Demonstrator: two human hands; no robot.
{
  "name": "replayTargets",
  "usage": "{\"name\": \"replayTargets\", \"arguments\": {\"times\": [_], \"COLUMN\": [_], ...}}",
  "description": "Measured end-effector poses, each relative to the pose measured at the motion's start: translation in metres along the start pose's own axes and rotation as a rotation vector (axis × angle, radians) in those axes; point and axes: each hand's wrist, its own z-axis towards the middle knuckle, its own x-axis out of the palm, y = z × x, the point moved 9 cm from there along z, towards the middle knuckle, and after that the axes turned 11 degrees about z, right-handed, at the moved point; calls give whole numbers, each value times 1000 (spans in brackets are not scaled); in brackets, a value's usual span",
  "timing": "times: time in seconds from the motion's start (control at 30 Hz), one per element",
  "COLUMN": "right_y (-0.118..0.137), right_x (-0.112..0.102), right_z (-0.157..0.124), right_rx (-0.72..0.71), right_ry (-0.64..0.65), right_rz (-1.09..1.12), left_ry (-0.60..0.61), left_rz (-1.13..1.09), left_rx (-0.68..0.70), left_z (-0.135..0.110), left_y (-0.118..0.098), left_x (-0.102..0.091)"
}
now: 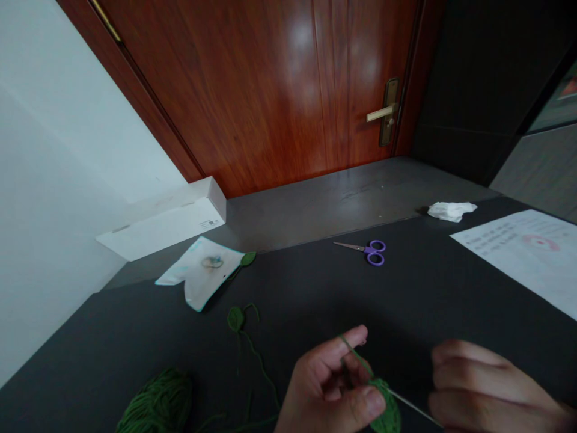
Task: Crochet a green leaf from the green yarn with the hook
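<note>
My left hand (331, 385) pinches a small green crocheted piece (386, 409) between thumb and fingers. A strand of green yarn (356, 355) runs over its raised index finger down to the piece. My right hand (487, 385), slightly blurred, is closed around a thin metal crochet hook (415, 410), whose far end meets the piece. To the left lies a ball of green yarn (157, 403), cut off by the lower edge. A finished-looking green leaf (235, 319) with yarn tails rests on the dark table. Another green leaf (247, 259) lies by a white pouch.
Purple-handled scissors (375, 252) lie mid-table, points to the left. The white pouch (198, 264) and a long white box (175, 222) are at the back left. A crumpled tissue (451, 210) and a printed sheet (518, 252) lie right. Behind stands a wooden door (252, 90).
</note>
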Motion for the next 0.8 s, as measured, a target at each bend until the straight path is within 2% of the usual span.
{"name": "replayTargets", "arguments": {"times": [0.03,0.07,0.17,0.4,0.5,0.6,0.7,0.8], "right_y": [8,17,22,17,-1,-28,-44,-47], "right_x": [14,22,16,20,18,29,45,50], "right_z": [9,18,39,37,36,31,24,23], "right_rx": [-22,-59,13,88,248,529,726,763], "right_ry": [120,170,42,73,-115,-322,-419,-454], "right_rz": [22,47,132,241,485,834,1054,1162], "left_ry": [7,23,108,148,237,294,205,68], "left_rz": [7,5,-58,-53,-116,-169,-194,-192], "left_rx": [2,0,-38,-34,-57,-49,-28,-19], "left_z": [0,-1,0,3,4,5,7,7], "left_y": [0,0,5,11,17,19,16,12], "left_x": [0,2,8,6,12,17,12,4]}}
